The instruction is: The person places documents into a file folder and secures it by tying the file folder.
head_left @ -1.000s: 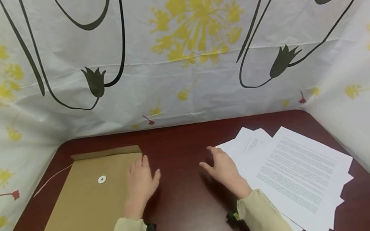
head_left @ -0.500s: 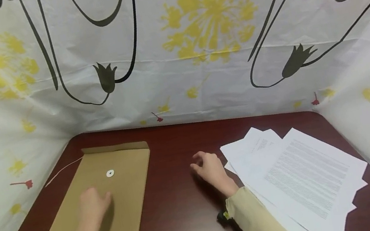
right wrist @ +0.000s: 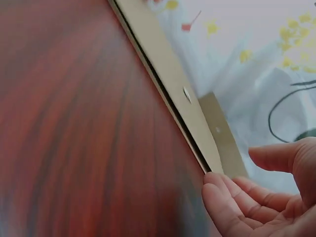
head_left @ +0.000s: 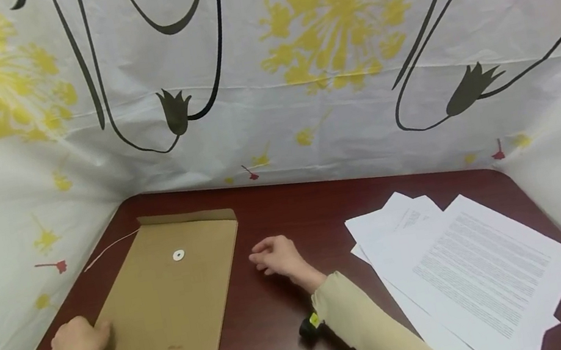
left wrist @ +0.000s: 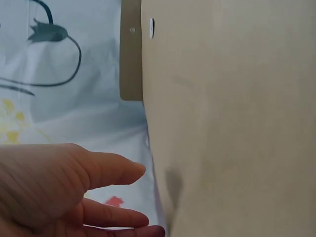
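Firstly, left hand (head_left: pixel 77 345), beige sleeve: at the near left of the scene, thumb and fingers extended and parted, gripping nothing, around or just beside the envelope's left edge; contact cannot be told. White string (head_left: pixel 110 247): from the envelope's far left corner out to the left. Kraft-paper document envelope (head_left: pixel 168 305): flat, between the hands, red print near its near end, white button (head_left: pixel 178 255) toward the far end, flap (head_left: pixel 187 217) folded out at the far edge. Right hand (head_left: pixel 278 256): fingers loosely bent, unclosed, just beside the envelope's right edge. Printed sheets (head_left: pixel 474 266): fanned overlapping pile at right, well apart from the envelope. Reddish-brown table (head_left: pixel 284 199): a strip of wood runs between envelope and sheets, crossed by the right forearm; floral-printed sheeting (head_left: pixel 251 130) bounds the left, far and right sides.
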Tool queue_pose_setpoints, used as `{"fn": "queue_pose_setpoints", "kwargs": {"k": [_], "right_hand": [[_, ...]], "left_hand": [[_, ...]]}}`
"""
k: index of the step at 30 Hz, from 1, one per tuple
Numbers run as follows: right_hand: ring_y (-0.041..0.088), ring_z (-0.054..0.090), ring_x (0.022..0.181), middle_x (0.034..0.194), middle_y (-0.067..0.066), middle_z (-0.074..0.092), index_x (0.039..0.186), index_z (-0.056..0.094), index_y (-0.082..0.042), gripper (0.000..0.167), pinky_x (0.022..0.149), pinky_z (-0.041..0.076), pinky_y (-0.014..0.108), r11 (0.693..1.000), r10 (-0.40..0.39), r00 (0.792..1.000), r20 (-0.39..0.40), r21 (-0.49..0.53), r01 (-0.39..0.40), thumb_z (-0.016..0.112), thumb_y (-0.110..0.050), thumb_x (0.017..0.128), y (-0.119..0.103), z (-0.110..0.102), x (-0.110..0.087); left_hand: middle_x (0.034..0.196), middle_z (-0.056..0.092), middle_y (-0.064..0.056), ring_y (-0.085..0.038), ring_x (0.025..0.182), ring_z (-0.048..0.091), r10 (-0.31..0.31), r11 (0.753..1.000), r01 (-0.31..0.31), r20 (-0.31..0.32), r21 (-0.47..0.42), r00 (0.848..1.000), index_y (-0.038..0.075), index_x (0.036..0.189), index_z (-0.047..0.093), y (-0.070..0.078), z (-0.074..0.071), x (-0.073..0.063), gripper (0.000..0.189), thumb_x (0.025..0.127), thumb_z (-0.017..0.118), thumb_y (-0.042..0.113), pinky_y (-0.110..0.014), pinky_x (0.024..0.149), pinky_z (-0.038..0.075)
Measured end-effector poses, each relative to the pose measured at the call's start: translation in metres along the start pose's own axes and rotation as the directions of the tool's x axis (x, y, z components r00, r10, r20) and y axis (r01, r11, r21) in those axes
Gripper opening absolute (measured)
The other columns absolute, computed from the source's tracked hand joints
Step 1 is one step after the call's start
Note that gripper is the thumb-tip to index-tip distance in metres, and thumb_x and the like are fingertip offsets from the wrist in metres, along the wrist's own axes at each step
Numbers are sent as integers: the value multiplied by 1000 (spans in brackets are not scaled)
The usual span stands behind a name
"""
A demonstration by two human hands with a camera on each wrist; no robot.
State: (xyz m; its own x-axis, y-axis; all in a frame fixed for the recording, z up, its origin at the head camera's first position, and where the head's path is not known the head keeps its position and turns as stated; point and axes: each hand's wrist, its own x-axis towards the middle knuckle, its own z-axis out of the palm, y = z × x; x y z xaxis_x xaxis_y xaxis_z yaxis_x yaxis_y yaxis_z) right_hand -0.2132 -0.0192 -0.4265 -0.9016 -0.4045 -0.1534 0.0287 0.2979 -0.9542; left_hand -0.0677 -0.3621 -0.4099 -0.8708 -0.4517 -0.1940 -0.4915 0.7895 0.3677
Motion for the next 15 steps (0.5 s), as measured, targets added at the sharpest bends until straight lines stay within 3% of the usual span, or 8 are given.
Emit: {"fn": "queue_pose_setpoints", "kwargs": {"k": [6, 15], "right_hand": [[29, 67, 86, 102, 21, 66, 114, 58, 9, 32, 67, 56, 34, 977, 96, 994, 50, 185, -104, 61, -11, 90, -3, 18, 2], [31, 66, 89, 99, 21, 63, 122, 51, 11, 36, 67, 56, 39, 901, 206, 972, 115, 365, -234, 54, -9, 92, -3, 30, 6]], "left_hand": [[85, 53, -37, -41, 70, 56, 13, 999, -13, 2, -33, 1000, -11, 84, 56, -2, 1, 6, 40, 88, 51, 28, -48, 51, 44], [110, 49, -41, -55, 90, 52, 16, 1000, -15, 22, -26, 1000, -15, 111, 53, 4, 2, 9, 48, 90, 50, 28, -54, 61, 47]]}}
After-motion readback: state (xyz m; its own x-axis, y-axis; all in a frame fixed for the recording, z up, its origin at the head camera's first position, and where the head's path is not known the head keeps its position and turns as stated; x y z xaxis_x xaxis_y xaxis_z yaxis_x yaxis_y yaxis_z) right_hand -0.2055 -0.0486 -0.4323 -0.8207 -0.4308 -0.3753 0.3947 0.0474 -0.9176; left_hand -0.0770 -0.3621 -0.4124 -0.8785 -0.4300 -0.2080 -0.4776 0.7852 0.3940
